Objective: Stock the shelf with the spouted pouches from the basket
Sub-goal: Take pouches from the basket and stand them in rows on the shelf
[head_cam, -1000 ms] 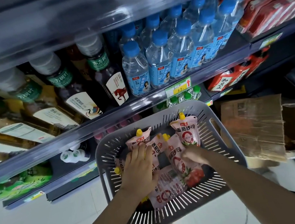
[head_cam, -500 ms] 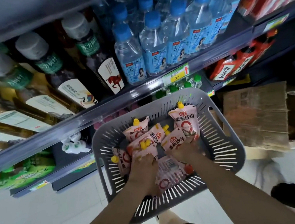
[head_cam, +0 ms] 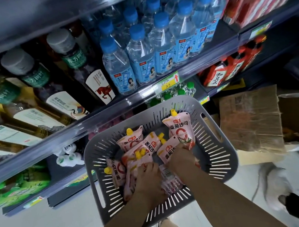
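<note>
— Where are the spouted pouches (head_cam: 139, 148)?

— All in the grey basket (head_cam: 222, 153), lower middle of the frame, heaped with their yellow spouts pointing every way. None shows on the shelf (head_cam: 108, 118) above it.

— And the hands?

— Both are down in the heap. The right hand (head_cam: 180, 158) grips the bottom of a labelled pouch (head_cam: 168, 153) at the centre. The left hand (head_cam: 148, 178) curls its fingers over a low pouch (head_cam: 132, 180) just to the left. The fingertips are hidden, so how firm either hold is cannot be told.

— So the step is the pick-up?

— It looks so. The person does best to take each pouch by its body, not the spout, and lift straight up so the neighbours lying across it slide off rather than come along.

— Any risk?

— Soft pouches sag and slip, so a grip nearer the middle seems safer. What carries the basket is out of sight, so a hard tug may tip it. Water bottles (head_cam: 142, 58) crowd the upper-centre tier, so the free spot probably lies elsewhere.
</note>
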A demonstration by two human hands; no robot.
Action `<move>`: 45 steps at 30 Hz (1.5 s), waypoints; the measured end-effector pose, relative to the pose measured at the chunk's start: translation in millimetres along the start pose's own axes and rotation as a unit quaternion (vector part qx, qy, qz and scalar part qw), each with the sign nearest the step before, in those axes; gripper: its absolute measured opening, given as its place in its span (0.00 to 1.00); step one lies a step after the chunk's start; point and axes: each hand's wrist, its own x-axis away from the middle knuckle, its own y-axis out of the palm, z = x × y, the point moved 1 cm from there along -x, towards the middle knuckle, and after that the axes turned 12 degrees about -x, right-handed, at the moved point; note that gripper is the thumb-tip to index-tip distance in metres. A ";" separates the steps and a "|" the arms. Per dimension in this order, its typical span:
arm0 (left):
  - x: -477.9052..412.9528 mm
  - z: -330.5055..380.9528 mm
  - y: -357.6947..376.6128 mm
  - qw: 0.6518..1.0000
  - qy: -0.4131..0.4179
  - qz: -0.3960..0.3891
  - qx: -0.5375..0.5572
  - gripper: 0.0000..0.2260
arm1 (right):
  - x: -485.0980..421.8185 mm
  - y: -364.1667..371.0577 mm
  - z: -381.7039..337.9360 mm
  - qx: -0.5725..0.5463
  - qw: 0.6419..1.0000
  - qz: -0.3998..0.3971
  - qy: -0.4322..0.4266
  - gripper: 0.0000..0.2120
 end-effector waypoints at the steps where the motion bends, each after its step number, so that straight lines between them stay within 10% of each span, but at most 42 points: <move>1: -1.5 -0.3 1.8 1.000 0.005 0.003 0.006 0.35 | 1.1 -2.3 1.2 -0.002 1.000 0.002 -0.008 0.42; 8: -15.2 -3.5 2.2 0.999 -0.007 -0.034 0.039 0.39 | 0.5 -18.8 9.2 -0.079 0.997 -0.001 -0.005 0.57; 23: -13.2 -16.2 -37.0 0.983 -0.098 -0.118 0.100 0.38 | 1.4 -31.5 12.7 -0.049 0.994 -0.009 -0.095 0.28; 32: -23.4 -68.2 -106.8 0.869 -0.048 -0.434 0.231 0.30 | 4.2 -26.4 -2.0 0.032 0.984 -0.021 -0.176 0.20; 39: -29.0 -98.4 -97.9 0.913 -0.139 -0.338 0.182 0.33 | 9.2 -27.1 3.8 0.203 0.955 0.045 -0.213 0.15; 45: -29.0 -111.1 -102.8 0.873 -0.203 -0.280 0.344 0.11 | 6.0 -39.8 15.6 0.229 0.954 0.046 -0.188 0.14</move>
